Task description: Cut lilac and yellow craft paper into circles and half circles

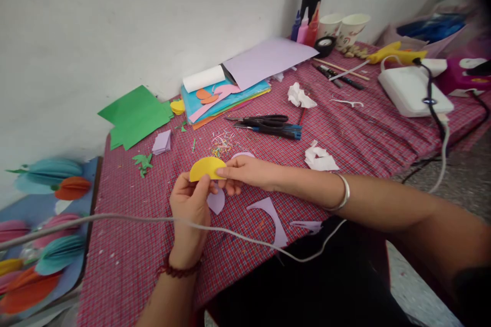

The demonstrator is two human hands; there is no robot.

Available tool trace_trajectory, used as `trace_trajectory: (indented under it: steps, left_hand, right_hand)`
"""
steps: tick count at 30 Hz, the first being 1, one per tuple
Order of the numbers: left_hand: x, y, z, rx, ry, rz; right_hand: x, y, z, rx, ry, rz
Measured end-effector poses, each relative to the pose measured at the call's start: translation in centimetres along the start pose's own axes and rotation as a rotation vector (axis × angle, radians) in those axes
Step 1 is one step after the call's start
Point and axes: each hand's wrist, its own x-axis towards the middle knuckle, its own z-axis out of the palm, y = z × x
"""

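A yellow paper half-circle, apparently a folded disc, is held up over the table between both hands. My left hand pinches its lower left edge with thumb and fingers. At its right corner, my right hand grips it between thumb and fingers. Just beneath the hands lies a lilac paper piece, partly covered by the fingers. A curved lilac offcut rests to the right of them. Beyond the hands are black-handled scissors and a blue and black cutter.
Green paper sheets, small lilac squares and a stack of coloured paper lie at the back. Crumpled tissues are on the right, near a white box. A pale cable crosses in front of my left wrist.
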Motion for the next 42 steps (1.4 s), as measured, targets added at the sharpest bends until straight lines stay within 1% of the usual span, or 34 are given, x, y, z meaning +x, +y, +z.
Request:
trace_trajectory:
  steps: [4,7,10,13,15,18,20,22,24,26,30,33,35,37,38,39,40,41,42]
  left_hand:
    - [0.1,0.3,0.2,-0.117,-0.019,-0.128]
    - [0.3,0.3,0.1,-0.159,-0.047,-0.189]
    - [0.3,0.3,0.0,-0.153,-0.058,-0.178]
    - [0.3,0.2,-0.2,-0.115,-0.060,-0.124]
    - [0.3,0.2,-0.2,-0.095,-0.065,-0.093]
    - [0.2,0.4,-0.1,-0.088,-0.070,-0.093]
    - [0.2,0.5,0.1,-0.125,-0.067,-0.141]
    - [0.2,0.5,0.1,-0.196,-0.063,-0.222]
    - [0.1,0.4,0.1,-0.262,-0.055,-0.303]
    - [0.1,0.2,0.0,-0.304,-0.045,-0.347]
    - [0.1,-0.1,0.1,-0.309,-0.037,-0.346]
    - [-0.1,0.0,0.3,-0.237,-0.037,-0.333]
    - [-0.2,0.2,0.4,-0.190,-0.046,-0.335]
    - [-0.1,0.4,0.2,-0.175,-0.045,-0.334]
    - [0.0,0.5,0.1,-0.179,-0.036,-0.329]
    - [0.2,0.6,-0.2,-0.187,-0.018,-0.322]
    - [0.5,0.7,-0.5,-0.199,0.006,-0.308]
    - [0.8,0.7,-0.8,-0.213,0.029,-0.290]
    - [1.1,0.8,-1.2,-0.226,0.053,-0.270]
  right_hand:
    - [-0.1,-0.2,-0.4,0.143,-0.095,0.069]
    - [-0.2,-0.2,-0.6,0.237,-0.155,0.101]
    - [-0.3,-0.4,-0.7,0.270,-0.159,0.112]
    - [-0.4,-0.5,-0.8,0.238,-0.155,0.121]
    - [-0.4,-0.6,-0.7,0.162,-0.144,0.096]
    - [-0.4,-0.6,-0.5,-0.047,-0.066,-0.032]
    - [-0.4,-0.6,-0.3,-0.176,-0.006,-0.118]
    - [-0.3,-0.4,0.0,-0.255,0.046,-0.164]
    - [-0.2,-0.2,0.2,-0.298,0.091,-0.187]
    - [-0.1,0.1,0.5,-0.319,0.124,-0.204]
    - [0.1,0.8,0.7,-0.357,0.161,-0.222]
    - [0.1,1.2,0.9,-0.399,0.168,-0.223]
    - [0.1,1.1,0.9,-0.407,0.150,-0.203]
    - [-0.1,0.4,0.6,-0.445,0.070,-0.191]
    - [-0.2,-0.1,0.1,-0.497,0.022,-0.210]
    - [-0.3,-0.8,-0.5,-0.579,-0.003,-0.247]
    - [-0.5,-1.5,-1.4,-0.687,0.002,-0.299]
    - [-0.8,-2.2,-2.4,-0.817,0.077,-0.362]
    - [-1.1,-2.9,-3.6,-0.958,0.227,-0.403]
